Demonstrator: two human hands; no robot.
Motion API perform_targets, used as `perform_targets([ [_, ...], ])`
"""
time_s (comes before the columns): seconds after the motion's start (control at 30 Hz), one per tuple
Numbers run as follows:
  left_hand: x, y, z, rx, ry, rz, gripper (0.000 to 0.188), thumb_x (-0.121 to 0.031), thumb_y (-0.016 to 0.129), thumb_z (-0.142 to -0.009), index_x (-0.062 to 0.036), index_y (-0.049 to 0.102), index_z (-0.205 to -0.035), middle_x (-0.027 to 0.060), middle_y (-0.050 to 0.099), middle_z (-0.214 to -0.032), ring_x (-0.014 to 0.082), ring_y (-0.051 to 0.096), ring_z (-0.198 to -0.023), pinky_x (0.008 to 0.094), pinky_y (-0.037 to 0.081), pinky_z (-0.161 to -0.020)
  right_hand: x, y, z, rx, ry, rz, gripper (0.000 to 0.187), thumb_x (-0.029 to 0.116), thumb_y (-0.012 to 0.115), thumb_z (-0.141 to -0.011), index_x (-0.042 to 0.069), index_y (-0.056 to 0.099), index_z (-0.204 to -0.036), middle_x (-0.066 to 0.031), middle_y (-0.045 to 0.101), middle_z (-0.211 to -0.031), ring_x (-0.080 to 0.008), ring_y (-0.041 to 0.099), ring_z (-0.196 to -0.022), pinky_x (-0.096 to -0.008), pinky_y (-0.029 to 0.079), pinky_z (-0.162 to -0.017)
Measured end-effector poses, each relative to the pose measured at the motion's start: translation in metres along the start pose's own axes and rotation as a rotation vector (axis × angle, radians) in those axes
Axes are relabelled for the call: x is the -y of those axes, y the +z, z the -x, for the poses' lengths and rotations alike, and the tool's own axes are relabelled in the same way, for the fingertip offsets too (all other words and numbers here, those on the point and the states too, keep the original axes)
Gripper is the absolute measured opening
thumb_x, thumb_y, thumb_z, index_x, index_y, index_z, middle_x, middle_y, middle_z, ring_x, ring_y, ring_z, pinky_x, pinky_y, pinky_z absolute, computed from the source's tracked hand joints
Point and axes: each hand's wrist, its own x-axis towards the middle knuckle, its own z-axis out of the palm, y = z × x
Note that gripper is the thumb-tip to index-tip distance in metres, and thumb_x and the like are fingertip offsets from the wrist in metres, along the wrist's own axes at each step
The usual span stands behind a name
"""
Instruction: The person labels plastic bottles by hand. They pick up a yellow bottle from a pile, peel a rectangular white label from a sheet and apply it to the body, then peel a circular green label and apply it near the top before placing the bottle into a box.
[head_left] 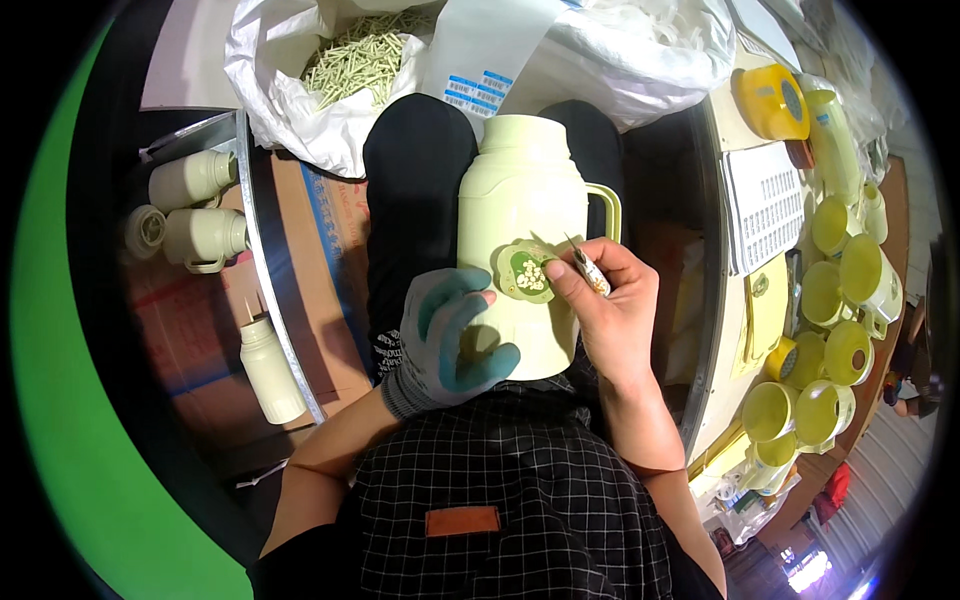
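A pale green thermos jug (521, 205) with a side handle (604, 205) lies across my lap, its neck away from me. On its body sits a flower-shaped green decal (527, 272) with small pale blossoms. My left hand (440, 335), in a grey glove with teal fingertips, curves its fingers against the jug's lower left side and steadies it. My bare right hand (618, 300) is closed around a slim pointed tool (591, 271) with a pale patterned handle; whether it is a knife or tweezers I cannot tell. Its thumb and fingertips are at the decal's right edge.
A white sack (275, 95) of pale green sticks (355, 68) stands beyond my knees. At left, a metal-edged box (285, 285) holds several jug parts. The right-hand bench carries yellow-green cups (865, 272), a tape roll (775, 103) and printed sheets (762, 207).
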Motion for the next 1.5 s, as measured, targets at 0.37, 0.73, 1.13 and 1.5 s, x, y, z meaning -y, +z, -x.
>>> perform_targets([
  [0.37,0.007,0.016,0.01,-0.1,0.118,0.053,0.067,-0.046,0.086,-0.079,-0.0093,0.062,-0.13,0.0139,0.062,-0.131,0.0338,0.061,-0.115,0.0507,0.053,-0.093,0.008,0.002,-0.003,0.005,0.013,0.132,0.008,0.0,0.079,-0.092,-0.003,0.072,-0.093,0.0011,0.069,-0.081,-0.0035,0.057,-0.074,-0.0213,0.047,-0.068],
  [0.73,0.004,0.005,0.013,0.115,0.04,-0.073,0.067,-0.062,0.079,-0.081,-0.0091,0.072,-0.121,0.0103,0.061,-0.141,0.0302,0.054,-0.12,0.0507,0.05,-0.1,-0.002,-0.013,-0.021,-0.302,-0.197,0.638,0.047,0.026,0.099,-0.071,0.004,0.065,-0.094,-0.008,0.07,-0.079,-0.0162,0.063,-0.068,-0.0319,0.055,-0.067],
  [1.13,-0.008,-0.012,-0.046,0.076,0.107,-0.085,0.064,-0.019,0.08,-0.087,-0.0069,0.053,-0.143,0.0297,0.056,-0.145,0.0539,0.055,-0.132,0.0618,0.047,-0.108,-0.017,-0.047,0.037,0.141,-0.748,0.784,0.073,0.021,0.089,-0.069,0.011,0.063,-0.136,-0.0121,0.057,-0.101,-0.0305,0.067,-0.083,-0.0411,0.056,-0.069],
  [1.5,-0.027,0.028,-0.075,0.19,0.144,-0.029,0.058,-0.014,0.075,-0.085,-0.0018,0.055,-0.138,0.025,0.056,-0.142,0.0441,0.057,-0.127,0.0526,0.048,-0.104,0.122,-0.28,-0.104,-0.63,-0.819,0.118,0.035,0.002,0.071,-0.088,-0.007,0.064,-0.121,-0.0129,0.074,-0.106,-0.0208,0.071,-0.09,-0.0342,0.057,-0.084],
])
